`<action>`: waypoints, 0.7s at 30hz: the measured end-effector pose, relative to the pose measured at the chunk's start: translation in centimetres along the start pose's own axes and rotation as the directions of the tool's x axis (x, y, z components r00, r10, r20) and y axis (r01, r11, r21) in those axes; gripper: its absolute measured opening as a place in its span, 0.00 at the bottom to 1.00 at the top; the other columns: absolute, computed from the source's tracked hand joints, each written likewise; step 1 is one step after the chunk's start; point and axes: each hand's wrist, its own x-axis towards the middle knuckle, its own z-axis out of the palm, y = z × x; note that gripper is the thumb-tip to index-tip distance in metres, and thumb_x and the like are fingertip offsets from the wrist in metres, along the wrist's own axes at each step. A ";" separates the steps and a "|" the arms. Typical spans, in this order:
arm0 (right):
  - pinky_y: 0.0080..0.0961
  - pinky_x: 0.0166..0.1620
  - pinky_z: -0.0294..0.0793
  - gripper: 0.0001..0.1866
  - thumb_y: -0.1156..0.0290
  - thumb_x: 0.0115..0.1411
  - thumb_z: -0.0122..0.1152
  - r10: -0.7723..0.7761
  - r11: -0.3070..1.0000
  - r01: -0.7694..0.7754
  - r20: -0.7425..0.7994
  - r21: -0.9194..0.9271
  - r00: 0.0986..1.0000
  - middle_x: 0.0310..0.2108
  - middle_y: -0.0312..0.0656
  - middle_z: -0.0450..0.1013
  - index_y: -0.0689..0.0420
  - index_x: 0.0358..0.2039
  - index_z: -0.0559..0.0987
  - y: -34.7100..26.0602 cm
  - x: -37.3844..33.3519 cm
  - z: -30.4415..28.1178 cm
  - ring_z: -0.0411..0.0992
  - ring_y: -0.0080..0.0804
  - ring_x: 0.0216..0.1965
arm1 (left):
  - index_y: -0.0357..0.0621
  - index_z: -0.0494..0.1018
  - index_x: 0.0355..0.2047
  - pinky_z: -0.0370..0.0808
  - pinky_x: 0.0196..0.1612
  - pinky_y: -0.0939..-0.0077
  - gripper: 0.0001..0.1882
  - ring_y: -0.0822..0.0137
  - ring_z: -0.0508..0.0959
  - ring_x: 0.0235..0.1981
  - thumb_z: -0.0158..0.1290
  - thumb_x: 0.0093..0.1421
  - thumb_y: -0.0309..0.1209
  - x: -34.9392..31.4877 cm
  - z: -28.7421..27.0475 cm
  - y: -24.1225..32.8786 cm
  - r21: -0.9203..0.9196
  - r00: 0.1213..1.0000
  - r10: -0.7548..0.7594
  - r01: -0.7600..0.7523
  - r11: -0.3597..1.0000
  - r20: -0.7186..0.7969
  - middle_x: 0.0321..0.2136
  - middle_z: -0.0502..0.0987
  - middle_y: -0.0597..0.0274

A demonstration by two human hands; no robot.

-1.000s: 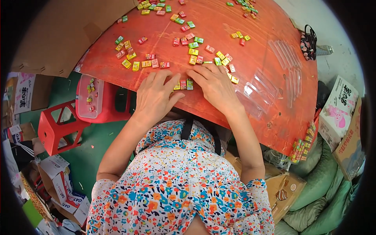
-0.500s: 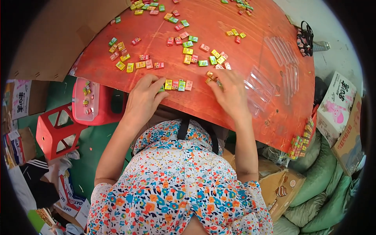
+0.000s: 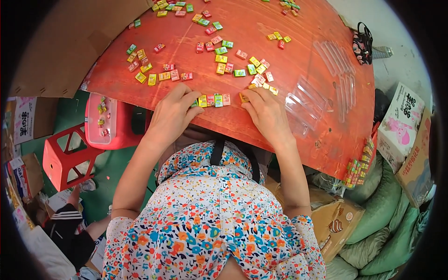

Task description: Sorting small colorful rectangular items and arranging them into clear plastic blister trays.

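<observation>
In front of me a short row of small candy-like boxes [image 3: 218,100] in yellow, pink, green and light red lies near the table's front edge. My left hand [image 3: 173,111] is closed at the row's left end, thumb and fingertips on a small green box [image 3: 195,103] that they partly cover. To the right of the row, a gap away, my right hand [image 3: 268,114] pinches a small yellow-orange box [image 3: 243,97]. Just beyond its fingers lie several loose yellow and pink boxes [image 3: 258,80].
Many more small boxes [image 3: 220,59] are scattered over the red table [image 3: 186,51]. Clear plastic trays [image 3: 305,105] lie to the right, and stacked boxes [image 3: 358,168] stand at the table's right corner. At left are a red stool [image 3: 65,156], a pink tub [image 3: 100,123] and a person's leg [image 3: 95,227].
My right hand has moved slightly left and nearer the row with the yellow-orange box in its fingers. The left hand stays at the row's end. At lower left, a person's legs have come into view.
</observation>
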 end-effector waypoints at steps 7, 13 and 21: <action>0.36 0.39 0.75 0.11 0.74 0.57 0.64 0.065 0.977 -0.094 0.151 0.192 0.986 0.35 0.45 0.75 0.60 0.41 0.79 -0.8 0.9 0.0 0.76 0.44 0.36 | 0.38 0.75 0.46 0.75 0.36 0.58 0.21 0.50 0.77 0.35 0.63 0.52 0.28 0.0 0.6 0.2 -0.011 0.999 -0.014 0.014 1.000 -0.042 0.36 0.72 0.52; 0.31 0.38 0.76 0.12 0.77 0.57 0.63 0.117 0.960 -0.137 0.095 0.242 0.989 0.35 0.46 0.76 0.62 0.43 0.79 -0.5 0.7 -1.1 0.77 0.41 0.35 | 0.38 0.74 0.47 0.77 0.38 0.59 0.21 0.49 0.78 0.37 0.63 0.53 0.30 -0.5 -0.2 0.1 -0.052 0.997 -0.029 0.025 0.998 -0.074 0.38 0.73 0.51; 0.31 0.40 0.77 0.11 0.78 0.58 0.62 0.086 0.969 -0.090 0.029 0.228 0.996 0.37 0.47 0.76 0.62 0.43 0.79 -1.7 1.2 -0.3 0.77 0.42 0.37 | 0.41 0.75 0.46 0.73 0.48 0.62 0.16 0.55 0.74 0.44 0.56 0.55 0.25 2.9 -2.2 -2.4 0.317 0.967 0.201 -0.144 0.937 -0.153 0.40 0.76 0.56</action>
